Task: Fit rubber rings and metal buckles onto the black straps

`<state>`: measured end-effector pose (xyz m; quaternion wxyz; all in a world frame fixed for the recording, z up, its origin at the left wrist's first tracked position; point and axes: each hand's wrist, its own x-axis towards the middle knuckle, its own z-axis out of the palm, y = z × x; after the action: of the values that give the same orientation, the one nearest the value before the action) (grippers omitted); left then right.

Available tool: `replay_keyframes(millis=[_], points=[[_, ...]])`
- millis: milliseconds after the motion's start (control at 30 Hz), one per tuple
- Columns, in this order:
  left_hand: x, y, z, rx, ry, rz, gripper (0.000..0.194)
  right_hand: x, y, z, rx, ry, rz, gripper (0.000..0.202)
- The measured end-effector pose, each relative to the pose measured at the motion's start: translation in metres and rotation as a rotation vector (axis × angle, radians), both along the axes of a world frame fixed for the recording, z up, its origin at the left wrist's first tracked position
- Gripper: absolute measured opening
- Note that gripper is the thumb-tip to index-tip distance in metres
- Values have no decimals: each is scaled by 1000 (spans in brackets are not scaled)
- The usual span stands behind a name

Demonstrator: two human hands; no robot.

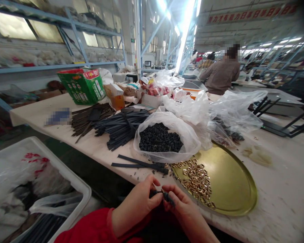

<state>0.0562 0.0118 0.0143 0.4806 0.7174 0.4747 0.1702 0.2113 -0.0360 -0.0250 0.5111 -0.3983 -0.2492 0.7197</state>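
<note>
Close together at the table's front edge, both my hands are closed around a small dark strap piece [168, 198]. My left hand [139, 202] pinches its left part between thumb and fingers. The fingertips of my right hand [181, 204] grip its right end; part of the piece is hidden by the fingers. Just beyond lie a few loose black strips [134, 164]. Right of them, many small gold-coloured buckles [196, 179] are heaped on a round brass-coloured tray [233, 182]. A clear plastic bag [190, 138] behind holds small black pieces [159, 138].
Bundles of black strips [121, 126] and brown strips [87, 118] lie farther back, near a green carton [81, 87]. A white bin [84, 192] with bags stands at left. Clear bags [233, 108] cover the right side. A person [219, 76] sits beyond.
</note>
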Motion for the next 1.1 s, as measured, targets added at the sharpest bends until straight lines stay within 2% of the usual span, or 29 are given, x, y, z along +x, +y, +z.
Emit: replay_keyframes(millis=[133, 267, 400, 500, 700, 767, 900, 1033, 1100], points=[[1, -4, 4, 38, 74, 13, 18, -2, -4, -3, -21, 27, 111, 30], [1, -8, 6, 36, 118, 23, 18, -4, -8, -1, -9, 27, 65, 35], [3, -13, 10, 37, 88, 32, 17, -5, -9, 4, 78, -29, 28, 36], [5, -17, 13, -65, -22, 33, 17, -7, -10, 4, 118, -132, -52, 37], [7, -18, 9, -394, -279, 87, 13, -7, -9, -7, 108, -369, -246, 37], [6, -17, 8, -462, -300, 84, 16, -5, -10, -9, 128, -456, -206, 35], [4, -17, 8, -559, -285, 45, 19, 1, -17, -13, 139, -558, -10, 26], [6, -18, 6, -553, -232, 25, 18, 3, -22, -14, 246, -810, -15, 15], [7, -18, 3, -541, -195, 31, 16, 4, -24, -12, 308, -925, 32, 10]])
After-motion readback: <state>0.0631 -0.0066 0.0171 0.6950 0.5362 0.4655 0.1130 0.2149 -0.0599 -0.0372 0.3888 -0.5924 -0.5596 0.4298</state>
